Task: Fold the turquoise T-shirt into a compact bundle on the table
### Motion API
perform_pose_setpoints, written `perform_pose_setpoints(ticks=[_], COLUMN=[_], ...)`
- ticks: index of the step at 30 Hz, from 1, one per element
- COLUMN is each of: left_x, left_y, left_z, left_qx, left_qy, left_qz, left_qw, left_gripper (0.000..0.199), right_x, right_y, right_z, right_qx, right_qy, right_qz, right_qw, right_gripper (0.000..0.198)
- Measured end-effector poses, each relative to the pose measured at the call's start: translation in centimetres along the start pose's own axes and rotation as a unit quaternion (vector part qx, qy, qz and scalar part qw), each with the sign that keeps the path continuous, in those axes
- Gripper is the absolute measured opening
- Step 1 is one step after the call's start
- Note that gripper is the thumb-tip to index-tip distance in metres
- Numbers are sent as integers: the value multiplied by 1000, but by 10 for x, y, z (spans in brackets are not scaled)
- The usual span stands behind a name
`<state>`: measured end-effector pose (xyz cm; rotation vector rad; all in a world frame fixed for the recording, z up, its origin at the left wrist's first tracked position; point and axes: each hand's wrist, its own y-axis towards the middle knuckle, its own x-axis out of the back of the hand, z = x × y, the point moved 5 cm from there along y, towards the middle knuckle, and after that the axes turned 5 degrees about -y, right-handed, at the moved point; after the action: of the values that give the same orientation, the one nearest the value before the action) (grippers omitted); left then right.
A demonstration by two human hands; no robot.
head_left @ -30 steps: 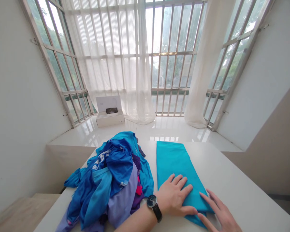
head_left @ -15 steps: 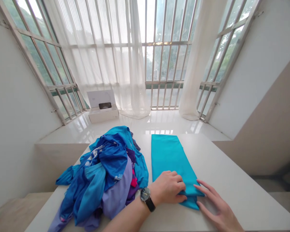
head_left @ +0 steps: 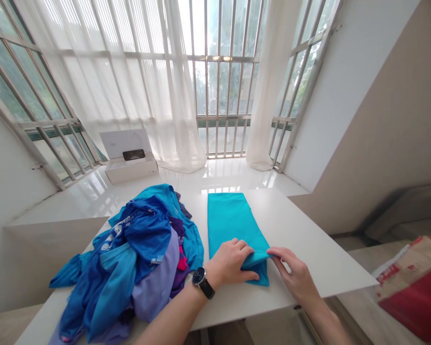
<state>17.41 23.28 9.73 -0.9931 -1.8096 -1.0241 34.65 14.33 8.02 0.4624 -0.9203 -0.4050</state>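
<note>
1. At the near right corner of the turquoise cloth (head_left: 226, 218), the right hand (head_left: 290, 268) pinches the raised edge between thumb and fingers.
2. Just left of that pinch, the left hand (head_left: 232, 262) rests on the cloth with fingers curled over its near part and thumb stretched out below; whether these fingers grip the fabric, I cannot tell.
3. From both hands, the cloth reaches away as a flat, long folded panel on the white table (head_left: 301, 230), while a smaller flap shows below the raised edge.
4. Behind the left hand's fingers, on the wrist, sits a black-strapped watch (head_left: 203, 282).
5. To the left of the grip, and apart from the cloth, lies a loose heap of clothes (head_left: 147, 235) in blues, lilac, purple and pink.
6. Far beyond the hands, to the left, a white box (head_left: 132, 167) with its lid raised bears a dark phone (head_left: 133, 154).
7. Well right of the grip, past the table's edge, is a red and tan bag (head_left: 416, 287).
</note>
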Motion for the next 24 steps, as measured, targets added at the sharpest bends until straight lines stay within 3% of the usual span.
perform_pose_setpoints(ticks=[2, 7, 10, 12, 14, 17, 21, 24], left_x=[-1, 3, 4, 3, 2, 1, 4, 10], left_y=[0, 2, 8, 11, 13, 13, 12, 11], left_z=[0, 6, 16, 22, 26, 29, 27, 23], left_qx=[12, 33, 69, 95, 112, 115, 101, 77], left_qy=[0, -62, -133, -162, -177, -192, -211, -212], left_qz=[4, -10, -9, -6, -8, -18, -40, -53], left_qw=[1000, 998, 989, 982, 978, 974, 971, 973], left_gripper=[54, 21, 24, 29, 31, 32, 32, 32], right_x=[0, 2, 9, 7, -2, -12, -16, -20], right_y=[8, 18, 7, -5, -18, -29, -25, -15], right_z=[4, 16, 29, 41, 50, 52, 50, 49], right_qx=[1, -4, 1, 49, 105, 142, 150, 107], right_qy=[-11, -47, -75, -85, -96, -117, -105, -82], right_qz=[-14, -48, -88, -45, 48, 133, 132, 111], right_qw=[1000, 998, 993, 994, 989, 974, 974, 985], right_gripper=[16, 18, 19, 23, 32, 33, 17, 17])
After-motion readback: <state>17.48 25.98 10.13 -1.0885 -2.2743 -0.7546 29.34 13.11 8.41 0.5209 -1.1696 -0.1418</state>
